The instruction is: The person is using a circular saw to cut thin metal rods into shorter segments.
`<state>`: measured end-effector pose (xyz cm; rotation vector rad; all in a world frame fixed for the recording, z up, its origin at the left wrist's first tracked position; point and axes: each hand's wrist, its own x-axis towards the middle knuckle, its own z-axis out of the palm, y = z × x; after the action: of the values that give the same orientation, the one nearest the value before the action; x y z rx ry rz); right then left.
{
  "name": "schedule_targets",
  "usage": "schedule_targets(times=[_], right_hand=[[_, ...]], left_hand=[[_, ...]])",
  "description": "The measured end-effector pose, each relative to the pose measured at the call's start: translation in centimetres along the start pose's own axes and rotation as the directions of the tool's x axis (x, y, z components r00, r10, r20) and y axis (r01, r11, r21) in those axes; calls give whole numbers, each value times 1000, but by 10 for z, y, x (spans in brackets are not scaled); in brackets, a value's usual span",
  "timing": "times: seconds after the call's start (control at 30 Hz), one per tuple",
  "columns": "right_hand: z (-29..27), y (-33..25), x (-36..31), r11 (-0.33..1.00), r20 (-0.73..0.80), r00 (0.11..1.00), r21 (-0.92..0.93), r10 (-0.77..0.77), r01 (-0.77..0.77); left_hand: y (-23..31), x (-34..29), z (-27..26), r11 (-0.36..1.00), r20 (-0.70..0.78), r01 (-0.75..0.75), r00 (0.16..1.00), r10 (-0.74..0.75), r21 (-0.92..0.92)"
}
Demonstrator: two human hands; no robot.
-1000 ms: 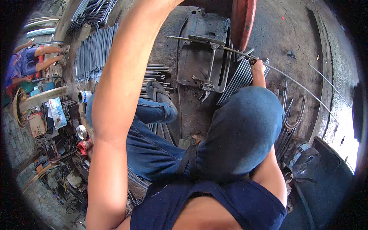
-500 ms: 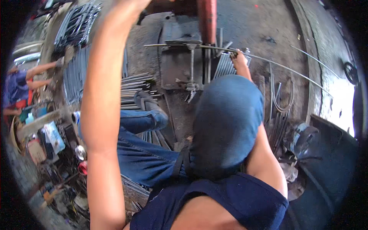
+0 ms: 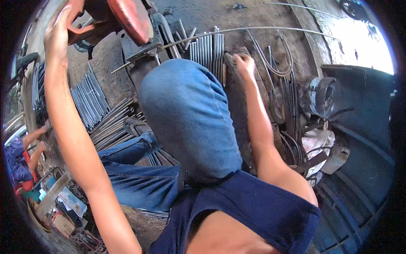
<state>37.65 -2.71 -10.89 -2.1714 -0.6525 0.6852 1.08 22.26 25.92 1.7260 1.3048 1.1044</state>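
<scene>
At the upper left, the fingers of my left hand [image 3: 57,40] close around the red loop handle [image 3: 72,30] of a chop saw with a red blade guard [image 3: 131,21]. A long thin metal rod [image 3: 237,29] runs across the saw's clamp [image 3: 148,51] and out to the right, bending slightly. My right hand [image 3: 244,65] is curled closed below the rod and apart from it, beside a row of short cut rods [image 3: 206,48]. Whatever its fingers hold, if anything, is hidden. My raised knee [image 3: 190,114] covers part of the saw's base.
More cut rods [image 3: 89,99] lie in stacks on the floor at left. Bent hoses or rods [image 3: 285,55] and a round metal container [image 3: 323,95] are at right, near a dark panel [image 3: 359,110]. Another person [image 3: 21,163] sits at the far left.
My right hand has come off the long rod and now sits below it. The view has swung, bringing my left hand and the saw handle into sight.
</scene>
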Motion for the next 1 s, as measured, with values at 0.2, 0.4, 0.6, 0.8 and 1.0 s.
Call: schedule_targets(times=[0.2, 0.4, 0.6, 0.8, 1.0], right_hand=[[-125, 104, -5, 807, -224, 972, -586, -70, -77], [-123, 133, 34, 780, -8, 989, -616, -150, 113], [-104, 137, 62, 728, 53, 994, -685, 91, -30], [-110, 134, 33, 760, 98, 994, -649, 49, 26], [-141, 99, -53, 814, 40, 997, -575, -68, 79]], left_hand=[[7, -3, -4, 999, -39, 43, 998, -44, -15], [11, -6, -7, 999, 51, 28, 998, -26, -35], [3, -1, -4, 982, 47, 33, 999, -24, -184], [-4, 6, -5, 987, 18, -4, 1000, 7, -159], [5, -4, -16, 897, 86, -139, 990, 114, 420]])
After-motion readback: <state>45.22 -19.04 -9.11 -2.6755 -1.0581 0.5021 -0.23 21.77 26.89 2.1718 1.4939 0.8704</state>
